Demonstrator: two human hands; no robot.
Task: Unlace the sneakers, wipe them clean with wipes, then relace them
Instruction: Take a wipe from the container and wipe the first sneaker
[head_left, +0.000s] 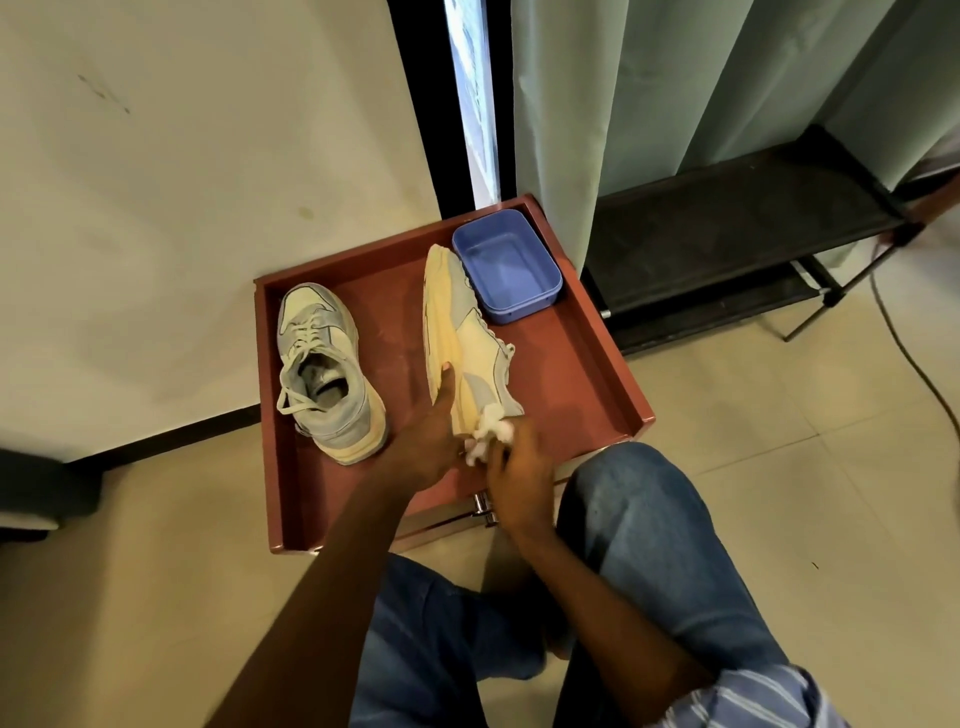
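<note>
Two pale grey sneakers with yellowed soles rest on a red-brown tray (587, 358). The left sneaker (324, 364) stands upright, laced, with loose lace ends. The right sneaker (467, 332) lies tilted on its side, sole facing left. My left hand (434, 431) grips that sneaker near the heel, thumb on the sole. My right hand (511, 462) presses a crumpled white wipe (488, 431) against the heel end. Whether the tilted sneaker is laced is mostly hidden.
A blue plastic tub (506, 267) sits at the tray's far right corner, touching the tilted sneaker's toe. A wall stands to the left, curtains and a black low rack (727, 249) to the right. My denim-clad knees are beneath the tray's near edge.
</note>
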